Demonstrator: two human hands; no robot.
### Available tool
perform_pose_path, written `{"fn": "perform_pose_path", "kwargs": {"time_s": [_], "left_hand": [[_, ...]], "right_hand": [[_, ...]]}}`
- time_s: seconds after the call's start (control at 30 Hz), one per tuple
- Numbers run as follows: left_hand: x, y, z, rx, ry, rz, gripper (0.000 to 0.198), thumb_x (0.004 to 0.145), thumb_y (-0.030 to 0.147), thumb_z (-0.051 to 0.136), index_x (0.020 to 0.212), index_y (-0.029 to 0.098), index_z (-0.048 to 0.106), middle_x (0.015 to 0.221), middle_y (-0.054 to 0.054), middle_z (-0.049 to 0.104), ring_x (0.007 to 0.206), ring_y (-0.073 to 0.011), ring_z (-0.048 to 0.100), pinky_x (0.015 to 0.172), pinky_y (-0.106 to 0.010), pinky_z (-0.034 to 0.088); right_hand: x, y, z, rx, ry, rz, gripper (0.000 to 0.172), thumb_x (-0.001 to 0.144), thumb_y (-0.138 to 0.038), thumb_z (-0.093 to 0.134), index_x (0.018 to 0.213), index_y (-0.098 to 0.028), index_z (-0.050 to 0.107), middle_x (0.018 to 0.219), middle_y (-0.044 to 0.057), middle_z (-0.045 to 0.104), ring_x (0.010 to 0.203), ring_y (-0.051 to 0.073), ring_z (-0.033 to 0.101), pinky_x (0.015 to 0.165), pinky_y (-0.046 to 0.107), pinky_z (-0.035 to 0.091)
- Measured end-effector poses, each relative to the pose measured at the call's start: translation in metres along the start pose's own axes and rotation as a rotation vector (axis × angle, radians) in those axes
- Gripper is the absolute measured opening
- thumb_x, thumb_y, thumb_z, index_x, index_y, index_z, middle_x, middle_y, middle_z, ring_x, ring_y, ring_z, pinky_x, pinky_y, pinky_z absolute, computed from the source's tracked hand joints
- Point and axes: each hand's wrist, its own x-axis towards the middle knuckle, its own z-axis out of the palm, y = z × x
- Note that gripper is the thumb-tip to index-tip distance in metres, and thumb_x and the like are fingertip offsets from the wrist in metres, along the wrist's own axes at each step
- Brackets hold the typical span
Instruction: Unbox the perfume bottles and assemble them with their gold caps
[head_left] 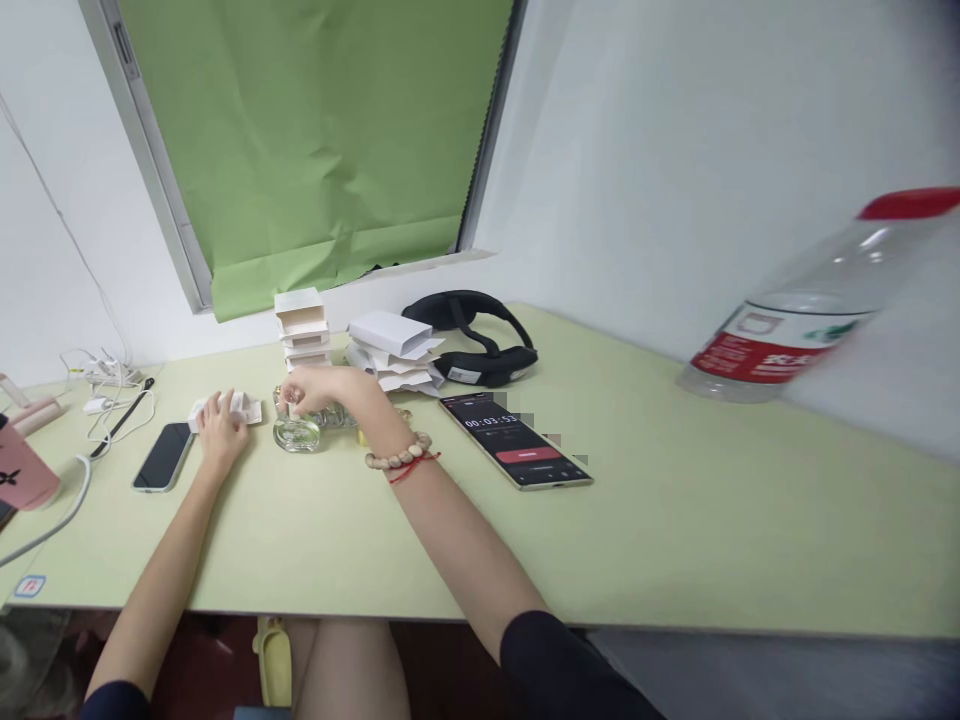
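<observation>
My left hand (223, 432) rests on the table with its fingers curled over a small white carton (247, 408), whose open flap sticks out to the right. My right hand (319, 388), with a bead bracelet at the wrist, is bent down with its fingers closed at the top of a round glass perfume bottle (297, 436) with a greenish tint. The bottle stands upright on the table; its cap is mostly hidden by the fingers. More glass bottles (341, 416) are partly covered behind my right hand and wrist.
Behind are a stack of white boxes (302, 330), flattened cartons (394, 338) and a black headset (487, 350). A phone with a timer (517, 440) lies to the right, another phone (165, 457) to the left. A large bottle (780, 340) stands far right; cables (112, 385) and a pink cup (26, 465) far left.
</observation>
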Motion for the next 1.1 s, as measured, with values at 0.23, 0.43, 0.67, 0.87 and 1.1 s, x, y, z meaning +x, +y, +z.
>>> {"fn": "perform_pose_path", "kwargs": {"time_s": [0.23, 0.43, 0.67, 0.87, 1.1], "left_hand": [[-0.003, 0.028, -0.022, -0.062, 0.052, 0.460, 0.024, 0.092, 0.029, 0.043, 0.098, 0.021, 0.064, 0.107, -0.010, 0.064, 0.102, -0.0226, 0.058, 0.091, -0.038, 0.038], [-0.006, 0.036, -0.017, -0.109, -0.042, 0.588, 0.024, 0.092, 0.033, 0.044, 0.095, 0.020, 0.065, 0.102, -0.009, 0.064, 0.095, -0.0211, 0.058, 0.084, -0.035, 0.041], [-0.009, 0.038, -0.005, -0.276, -0.089, 0.564, 0.033, 0.094, 0.043, 0.044, 0.105, 0.017, 0.062, 0.098, -0.010, 0.062, 0.094, -0.0205, 0.059, 0.082, -0.033, 0.048], [-0.009, 0.040, -0.001, -0.318, -0.064, 0.564, 0.045, 0.089, 0.059, 0.051, 0.098, 0.017, 0.063, 0.086, -0.008, 0.062, 0.082, -0.0202, 0.061, 0.073, -0.033, 0.051], [-0.013, 0.037, 0.006, -0.318, -0.163, 0.451, 0.051, 0.086, 0.062, 0.052, 0.104, 0.017, 0.069, 0.059, 0.000, 0.055, 0.055, -0.0124, 0.052, 0.056, -0.024, 0.043]], "right_hand": [[0.003, 0.000, 0.001, -0.012, -0.024, 0.007, 0.037, 0.076, -0.009, 0.062, 0.110, -0.019, 0.071, 0.102, 0.005, 0.072, 0.077, 0.012, 0.062, 0.059, 0.019, 0.041], [0.002, 0.004, -0.001, 0.075, 0.031, -0.012, 0.033, 0.075, -0.013, 0.068, 0.107, -0.016, 0.072, 0.099, 0.006, 0.073, 0.081, 0.014, 0.063, 0.064, 0.020, 0.044], [0.001, 0.007, -0.003, 0.122, 0.112, 0.015, 0.035, 0.074, -0.040, 0.075, 0.101, -0.017, 0.074, 0.090, 0.006, 0.074, 0.075, 0.015, 0.064, 0.062, 0.021, 0.044], [0.002, -0.001, -0.001, 0.147, 0.031, 0.035, 0.039, 0.073, -0.029, 0.075, 0.111, -0.018, 0.070, 0.092, 0.005, 0.074, 0.073, 0.013, 0.064, 0.061, 0.020, 0.043], [0.002, -0.003, -0.001, 0.161, 0.045, 0.002, 0.042, 0.072, -0.022, 0.075, 0.114, -0.019, 0.067, 0.086, 0.004, 0.073, 0.071, 0.013, 0.064, 0.061, 0.020, 0.043]]}}
